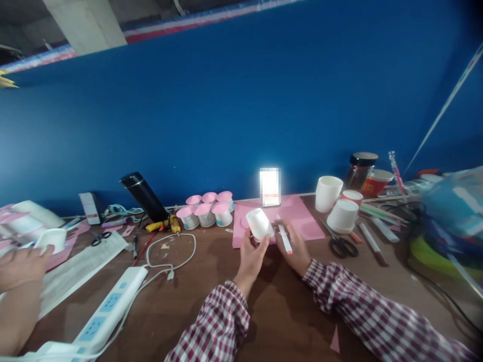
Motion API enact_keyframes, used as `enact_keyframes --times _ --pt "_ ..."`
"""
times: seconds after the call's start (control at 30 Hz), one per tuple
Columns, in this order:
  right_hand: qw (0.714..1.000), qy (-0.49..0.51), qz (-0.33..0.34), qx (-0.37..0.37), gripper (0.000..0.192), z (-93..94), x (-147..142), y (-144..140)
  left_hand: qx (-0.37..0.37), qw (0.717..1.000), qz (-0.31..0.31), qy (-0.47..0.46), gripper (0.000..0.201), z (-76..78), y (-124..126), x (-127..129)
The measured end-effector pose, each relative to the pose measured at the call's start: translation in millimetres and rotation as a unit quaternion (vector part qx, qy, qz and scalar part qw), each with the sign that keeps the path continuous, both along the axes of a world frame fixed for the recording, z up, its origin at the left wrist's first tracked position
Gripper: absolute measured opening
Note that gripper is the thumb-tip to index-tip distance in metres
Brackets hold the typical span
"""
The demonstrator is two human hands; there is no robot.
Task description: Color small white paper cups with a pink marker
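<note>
Head view shows the left grip point(252, 254) grasping a white cup point(259, 223) at the pink sheet's point(302, 221) near edge, the right grip point(296, 249) grasping a marker point(285, 239) just beside it.

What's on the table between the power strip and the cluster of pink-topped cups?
In the head view, a looped white cable lies between the power strip and the pink-topped cups, with a few paper scraps beside it.

I'm holding both plaid-sleeved forearms forward, left hand point(252, 254) curling its fingers closed, right hand point(296, 249) pinching shut just beside it.
</note>
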State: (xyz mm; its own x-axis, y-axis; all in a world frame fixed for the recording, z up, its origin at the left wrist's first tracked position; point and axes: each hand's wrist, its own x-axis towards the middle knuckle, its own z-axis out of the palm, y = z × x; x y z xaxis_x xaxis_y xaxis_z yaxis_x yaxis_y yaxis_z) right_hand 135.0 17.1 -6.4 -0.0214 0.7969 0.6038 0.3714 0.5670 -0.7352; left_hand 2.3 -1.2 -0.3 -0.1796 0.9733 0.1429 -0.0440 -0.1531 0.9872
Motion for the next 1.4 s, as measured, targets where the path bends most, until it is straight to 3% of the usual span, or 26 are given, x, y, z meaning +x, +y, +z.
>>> enact_keyframes --times 0.2,0.33,0.37,0.5,0.6,0.87,0.97,1.1,1.17,1.23,1.3,1.4 --pt "1.0 -0.028 -0.012 -0.003 0.024 -3.3 0 0 0.026 0.999 0.012 0.015 0.051 10.7 0 -3" --pt "0.999 -0.029 -0.016 -0.01 0.024 -5.4 -1 1 0.029 0.996 0.054 0.07 0.057 12.0 -1 -40" --pt "0.999 -0.027 -0.015 -0.008 0.024 -5.3 -1 1 0.036 0.991 0.087 0.096 0.056 9.5 -1 -54" --pt "1.0 -0.024 -0.008 0.002 0.024 -3.5 -3 0 0.013 0.941 0.201 0.273 0.061 -6.4 -2 -115" --pt "1.0 -0.029 -0.004 0.009 0.024 -3.6 -3 0 -0.05 0.897 0.223 0.379 0.059 -11.9 -3 -137" --pt "0.999 -0.042 -0.004 0.005 0.028 -8.7 -3 2 -0.107 0.819 0.209 0.524 0.063 2.5 -4 -114" --pt "0.999 -0.04 0.0 0.003 0.03 -8.2 -2 2 -0.115 0.811 0.218 0.531 0.073 0.5 -3 -117" --pt "0.999 -0.035 0.002 0.0 0.029 -9.1 -2 2 -0.079 0.814 0.246 0.519 0.1 -1.9 -9 -118" --pt "1.0 -0.022 0.004 -0.014 0.03 -11.6 -3 3 -0.006 0.799 0.29 0.527 0.105 1.1 -17 -110" --pt "0.999 -0.006 0.009 -0.035 0.031 -14.9 -4 5 0.103 0.781 0.294 0.542 0.091 6.1 -23 -97" --pt "0.999 0.003 0.006 -0.042 0.031 -17.8 -5 8 0.173 0.775 0.222 0.565 0.068 11.1 -27 -80" --pt "0.999 0.005 -0.007 -0.032 0.029 -20.1 -6 10 0.209 0.787 0.117 0.569 0.04 17.7 -27 -52"
